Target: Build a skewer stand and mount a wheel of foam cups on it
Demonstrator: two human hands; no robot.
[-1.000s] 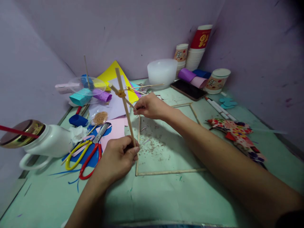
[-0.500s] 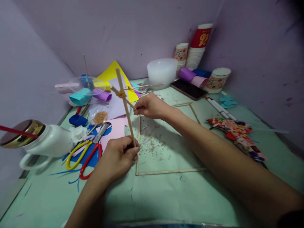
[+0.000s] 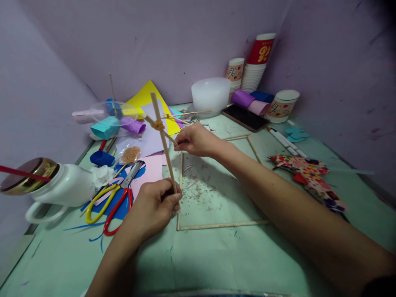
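Two wooden sticks cross near their upper ends, bound by a yellowish rubber band (image 3: 159, 125). My left hand (image 3: 159, 202) is closed around the lower end of the longer wooden stick (image 3: 167, 154), which stands tilted above the table. My right hand (image 3: 193, 139) pinches the far end of the crossing wooden stick (image 3: 169, 137). Beneath both hands, a rectangular frame of thin sticks (image 3: 216, 225) lies flat, with small brown shavings scattered inside it. Another pair of joined sticks (image 3: 192, 112) rests behind my right hand.
Scissors (image 3: 108, 202) with red and yellow handles and a white mug (image 3: 74, 183) are at left. Coloured paper (image 3: 148, 97), a translucent bowl (image 3: 210, 95), a phone (image 3: 246, 117) and paper cups (image 3: 283, 107) line the back. Markers (image 3: 286, 142) and a floral cloth piece (image 3: 305, 173) lie right.
Both hands keep their holds on the crossed sticks and have barely moved. The whole view has shifted very slightly.
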